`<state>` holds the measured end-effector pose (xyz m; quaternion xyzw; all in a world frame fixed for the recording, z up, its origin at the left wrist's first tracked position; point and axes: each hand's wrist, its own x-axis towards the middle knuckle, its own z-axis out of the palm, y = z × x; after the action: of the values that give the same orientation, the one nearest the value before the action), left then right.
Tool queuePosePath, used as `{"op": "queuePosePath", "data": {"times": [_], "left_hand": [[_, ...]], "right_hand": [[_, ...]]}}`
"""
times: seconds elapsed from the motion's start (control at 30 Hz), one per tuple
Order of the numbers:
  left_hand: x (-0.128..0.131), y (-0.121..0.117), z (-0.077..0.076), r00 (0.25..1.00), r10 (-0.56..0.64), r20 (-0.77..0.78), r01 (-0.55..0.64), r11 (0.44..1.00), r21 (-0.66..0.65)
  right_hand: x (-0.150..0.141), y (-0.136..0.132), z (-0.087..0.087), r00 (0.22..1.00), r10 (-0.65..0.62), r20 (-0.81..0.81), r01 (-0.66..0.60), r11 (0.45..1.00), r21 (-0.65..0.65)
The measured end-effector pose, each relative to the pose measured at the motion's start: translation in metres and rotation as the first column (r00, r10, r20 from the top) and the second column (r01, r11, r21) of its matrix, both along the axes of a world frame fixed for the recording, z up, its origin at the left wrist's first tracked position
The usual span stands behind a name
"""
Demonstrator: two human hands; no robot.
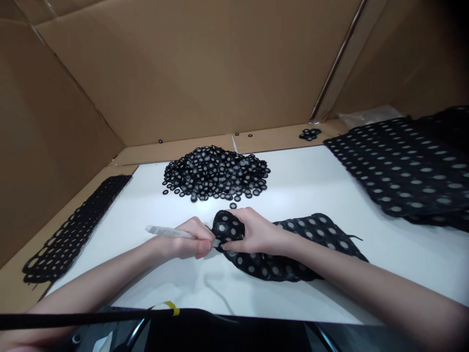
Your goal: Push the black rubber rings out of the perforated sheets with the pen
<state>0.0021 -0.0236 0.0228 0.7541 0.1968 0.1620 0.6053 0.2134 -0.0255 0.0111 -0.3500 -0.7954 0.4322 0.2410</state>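
My left hand is closed round a slim pale grey pen-like tool. Its working end points right and meets the edge of a black rubbery sheet dotted with round grey discs. My right hand grips the sheet's left end, where it curls up into a rounded fold between thumb and fingers. The rest of that sheet lies on the white board under my right forearm. The tip of the tool is hidden at the fold.
A heap of loose black rings with grey centres lies beyond my hands. Larger dotted black sheets are stacked at right; a holed black strip lies at left. Cardboard walls enclose the white board.
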Motion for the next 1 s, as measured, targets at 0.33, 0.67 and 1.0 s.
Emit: {"op": "queuePosePath", "data": {"times": [0.33,0.67,1.0], "left_hand": [[-0.002,0.002,-0.009,0.989,0.131,0.062,-0.116,0.973,-0.198],[-0.003,0.004,-0.012,0.996,0.085,0.009,-0.083,0.985,-0.153],[-0.005,0.006,-0.011,0.999,0.029,-0.031,-0.033,0.99,-0.14]], "right_hand": [[0.001,0.001,-0.001,1.0,0.0,0.015,0.001,1.0,-0.028],[0.001,0.001,0.001,1.0,0.015,-0.019,-0.016,0.999,-0.037],[0.002,0.001,-0.001,0.999,0.018,-0.032,-0.02,0.999,-0.048]]}}
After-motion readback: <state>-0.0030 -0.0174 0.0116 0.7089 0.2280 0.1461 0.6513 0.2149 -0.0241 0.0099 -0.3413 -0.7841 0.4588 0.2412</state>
